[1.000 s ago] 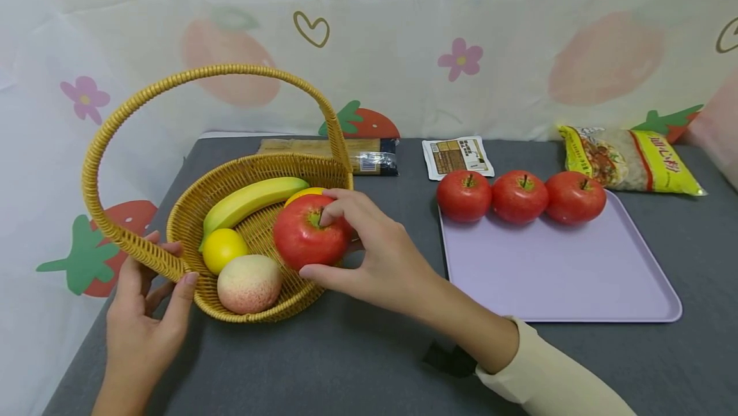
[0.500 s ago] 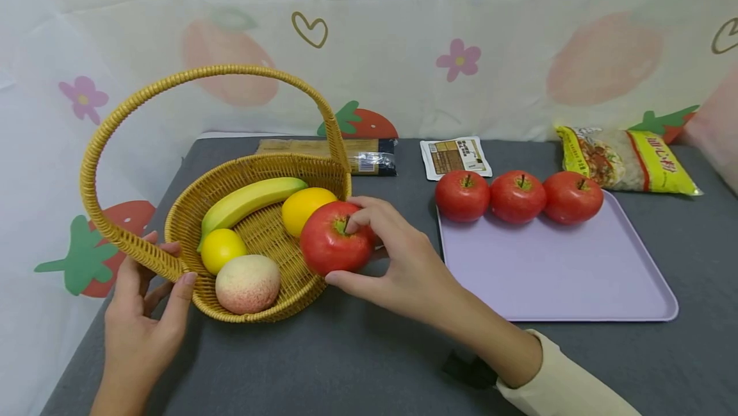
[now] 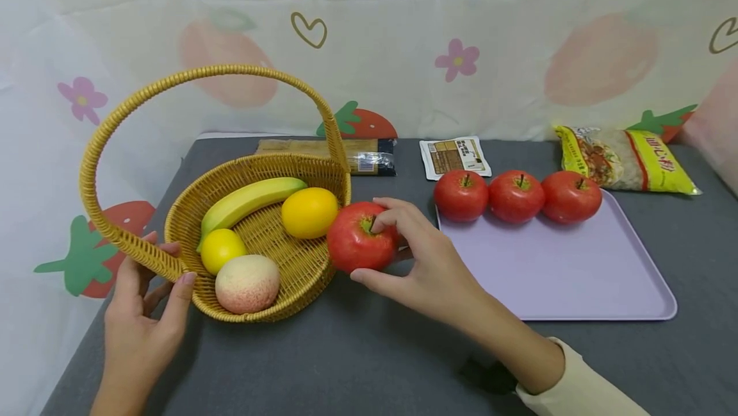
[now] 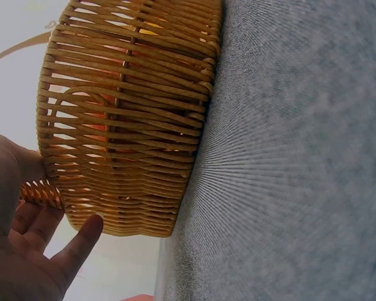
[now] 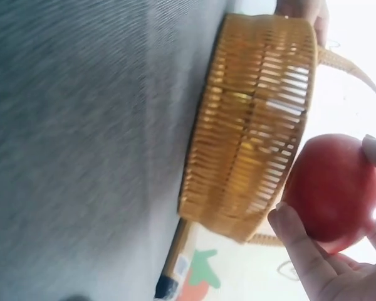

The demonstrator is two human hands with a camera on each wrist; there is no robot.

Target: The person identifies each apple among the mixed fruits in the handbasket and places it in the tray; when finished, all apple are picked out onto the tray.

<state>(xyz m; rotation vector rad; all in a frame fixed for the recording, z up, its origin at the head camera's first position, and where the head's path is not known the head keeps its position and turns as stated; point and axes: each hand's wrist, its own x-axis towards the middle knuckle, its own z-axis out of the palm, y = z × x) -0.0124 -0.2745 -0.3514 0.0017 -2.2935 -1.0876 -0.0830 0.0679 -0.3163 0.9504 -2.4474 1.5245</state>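
Note:
My right hand [image 3: 429,268] grips a red apple [image 3: 359,238] with fingers over its top and thumb below. The apple is raised beside the right rim of a yellow wicker basket [image 3: 300,284]. With thumb and fingers, my left hand [image 3: 147,320] holds the basket at its left side, where the arched handle [image 3: 151,256] meets the rim. Inside the basket are a banana [image 3: 248,204], an orange-yellow fruit like an orange [image 3: 310,212], a yellow lemon-like fruit [image 3: 222,250] and a peach [image 3: 248,284]. In the right wrist view the apple [image 5: 335,191] overlaps the basket's edge.
Three red apples [image 3: 516,197] stand in a row along the back edge of a lilac tray [image 3: 559,275] on the right. Behind are a long packet [image 3: 369,157], a small white pouch [image 3: 455,158] and a yellow food bag [image 3: 628,161], near the printed cloth backdrop.
My right hand has carried the apple rightward from over the basket's inside to beyond its right rim, uncovering the orange. The left hand stays at the basket.

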